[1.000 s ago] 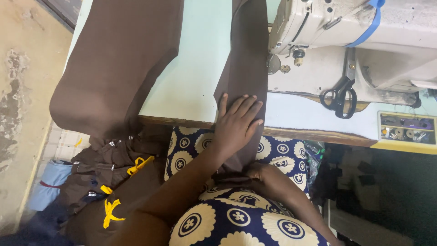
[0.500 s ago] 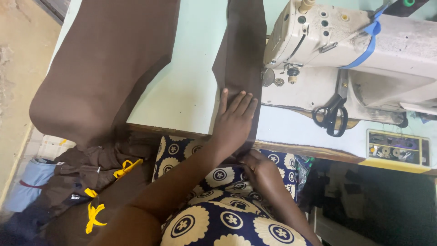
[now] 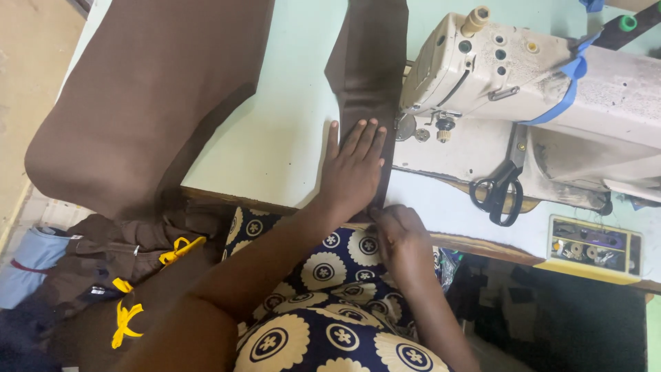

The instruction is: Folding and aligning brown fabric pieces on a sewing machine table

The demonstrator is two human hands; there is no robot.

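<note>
Table: pale green sewing table [image 3: 275, 138], its wooden front edge running under both hands.
Left hand: left hand [image 3: 354, 169] lies flat, fingers spread and extended, pressing the narrow brown fabric strip [image 3: 365, 62] onto the table, not clenched on anything.
Right hand: right hand [image 3: 401, 234] sits at the table edge just below the left, fingers curled in a pinch at the strip's lower end; exactly what is caught between the fingertips is hard to make out.
Strip position: it runs from the top of the view down under the left palm to the table edge, just beside the sewing machine [image 3: 523, 83].
Machine side: black scissors [image 3: 499, 193] rest on the machine base to the right; a yellow-rimmed tray [image 3: 595, 248] of small parts sits at the far right.
Wide fabric: large brown fabric piece [image 3: 151, 96] drapes over the table's left edge, well apart from the hands.
Hidden: the strip's end past the table edge is covered by the right hand; the needle area is tucked under the machine head.
Below: blue and cream patterned garment [image 3: 323, 324] on the lap; dark clothes pile with yellow ties [image 3: 124, 320] at lower left.
</note>
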